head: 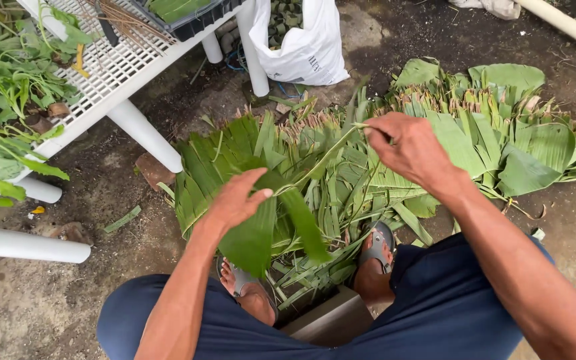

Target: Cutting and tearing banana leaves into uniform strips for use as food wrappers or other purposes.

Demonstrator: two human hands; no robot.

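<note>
My left hand (238, 198) holds a long green banana leaf strip (261, 227) by its broad lower part, which hangs down over my knees. My right hand (411, 148) pinches the thin upper end of the same strip near its midrib, pulling it up and to the right. Beneath both hands lies a large heap of cut banana leaves (341, 173) on the ground, stems pointing away from me. A second pile of leaves (501, 127) spreads to the right.
A white mesh table (118, 73) with thick white legs stands at upper left, carrying leafy green plants (8, 100). A white plastic bag (305, 43) sits at the top centre. My sandalled feet (375, 257) rest on dirt ground beside a block seat.
</note>
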